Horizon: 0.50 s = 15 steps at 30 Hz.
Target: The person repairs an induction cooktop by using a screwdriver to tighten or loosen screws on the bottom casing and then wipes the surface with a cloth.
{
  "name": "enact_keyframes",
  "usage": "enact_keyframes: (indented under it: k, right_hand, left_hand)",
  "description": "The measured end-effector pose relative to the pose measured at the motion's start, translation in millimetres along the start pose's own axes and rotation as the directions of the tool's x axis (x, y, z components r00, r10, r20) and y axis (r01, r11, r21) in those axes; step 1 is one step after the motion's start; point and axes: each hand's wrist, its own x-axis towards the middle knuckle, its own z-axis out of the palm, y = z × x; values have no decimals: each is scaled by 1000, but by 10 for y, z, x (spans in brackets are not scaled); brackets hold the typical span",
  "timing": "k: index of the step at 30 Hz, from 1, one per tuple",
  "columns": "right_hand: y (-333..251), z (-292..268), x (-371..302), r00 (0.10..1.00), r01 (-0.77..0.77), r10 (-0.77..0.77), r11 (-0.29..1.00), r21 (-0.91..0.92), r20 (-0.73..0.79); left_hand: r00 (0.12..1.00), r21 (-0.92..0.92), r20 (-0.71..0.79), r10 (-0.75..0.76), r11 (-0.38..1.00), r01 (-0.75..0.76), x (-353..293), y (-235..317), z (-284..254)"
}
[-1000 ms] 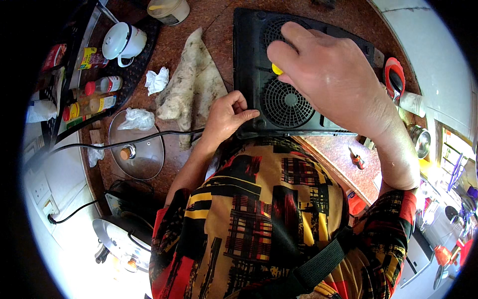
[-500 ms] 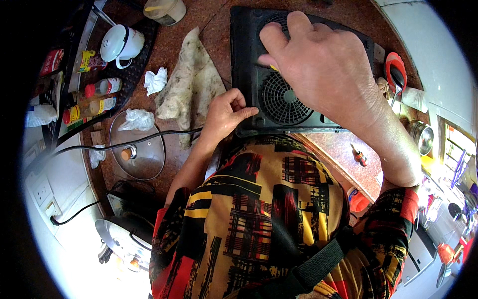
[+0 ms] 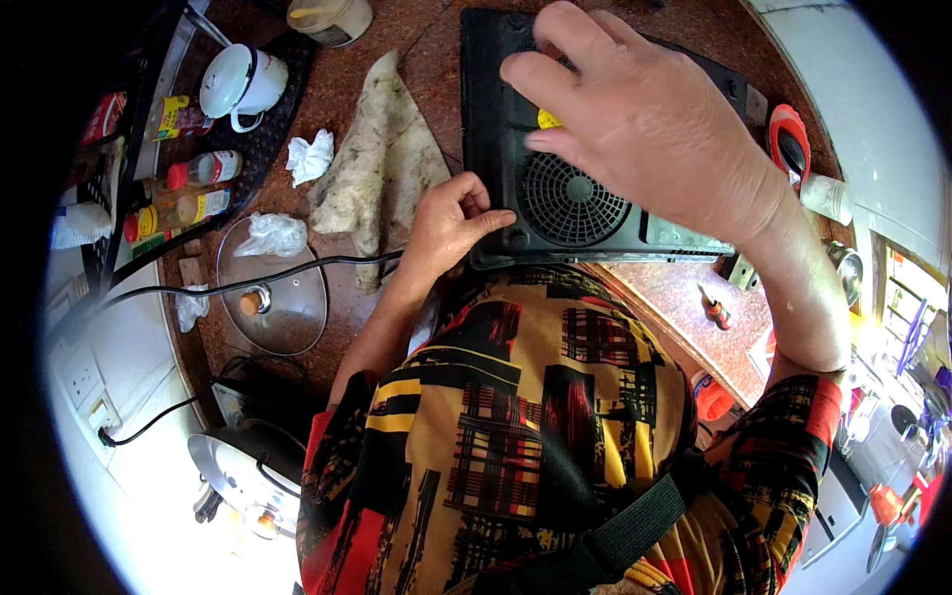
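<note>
An overturned induction cooker (image 3: 496,233) lies on the counter, its black plastic underside and round fan grille facing up. My left hand (image 3: 446,226) is at its near left corner, fingers curled and thumb resting on the rim; whatever the curled fingers hold is hidden. Over the far part of the base is my right hand (image 3: 650,129), slightly blurred, its fingers bent around something mostly hidden. A small yellow piece (image 3: 548,119) shows between thumb and forefinger; I cannot make out its kind.
A red-handled screwdriver (image 3: 714,309) lies near the counter's front edge. To the left are a stained cloth (image 3: 367,159), a glass lid (image 3: 288,317), a black cord (image 3: 208,293) and a white enamel pot (image 3: 260,89). A red ladle (image 3: 783,129) lies at the right.
My right hand has shifted slightly and turned, its thumb and forefinger further apart, showing more of the yellow piece. My left hand and the cooker have stayed in place.
</note>
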Motion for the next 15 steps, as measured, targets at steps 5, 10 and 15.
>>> enact_keyframes:
  k: [5,10,15]
  right_hand:
    - [-155,-41,45,978,-107,153,952,-287,142]
    - [-69,-176,25,996,59,-63,996,63,60]
    - [85,-125,65,979,73,-130,944,323,159]
  left_hand:
    - [999,30,-33,14,999,-13,-9,-23,3]
    - [998,23,-43,38,999,-38,-16,-88,11]
    - [1000,21,-5,20,1000,-19,-12,-44,-17]
